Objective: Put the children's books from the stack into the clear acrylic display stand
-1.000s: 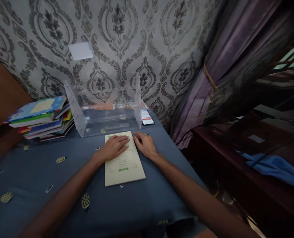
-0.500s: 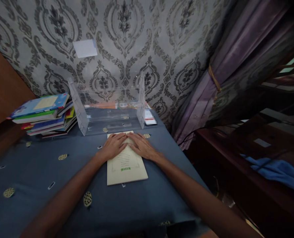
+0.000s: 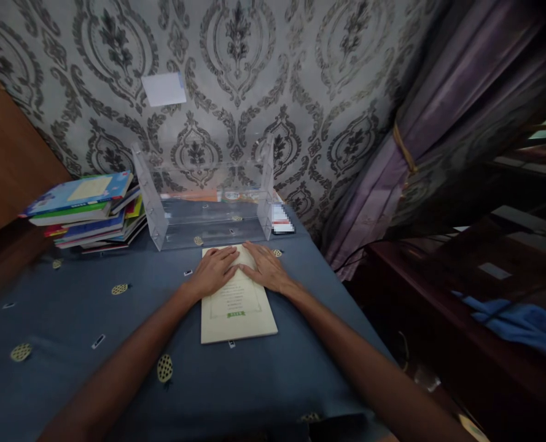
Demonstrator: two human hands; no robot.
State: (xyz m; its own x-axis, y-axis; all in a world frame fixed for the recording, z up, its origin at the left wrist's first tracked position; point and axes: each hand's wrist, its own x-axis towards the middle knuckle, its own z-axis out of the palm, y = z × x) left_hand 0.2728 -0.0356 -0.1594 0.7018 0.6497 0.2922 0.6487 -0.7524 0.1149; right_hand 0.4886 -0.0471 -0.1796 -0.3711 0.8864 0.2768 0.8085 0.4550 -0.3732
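A cream-coloured book (image 3: 239, 322) with printed lines and a small green banner lies flat on the blue patterned tablecloth (image 3: 180, 393). My left hand (image 3: 214, 270) rests palm down on its upper left part, fingers stretched toward the middle. Over the upper right part lies my right hand (image 3: 264, 269), also flat with its fingers extended. Between the two hands a strip of the book shows. Just beyond its far edge stands a clear acrylic rack (image 3: 159, 224) with two side panels, apparently see-through shelves between them.
Left of the rack is a stack of books (image 3: 93, 212), topped by a blue one. A partly pixelated item (image 3: 282, 220) lies right of it. Behind rises the patterned wall (image 3: 236, 61). A purple curtain (image 3: 374, 178) and a dark red cabinet (image 3: 420, 294) stand to the right.
My right hand's fingers have shifted slightly away from the left hand at the book's far edge. The left hand stays on the book. The whole view has moved a little.
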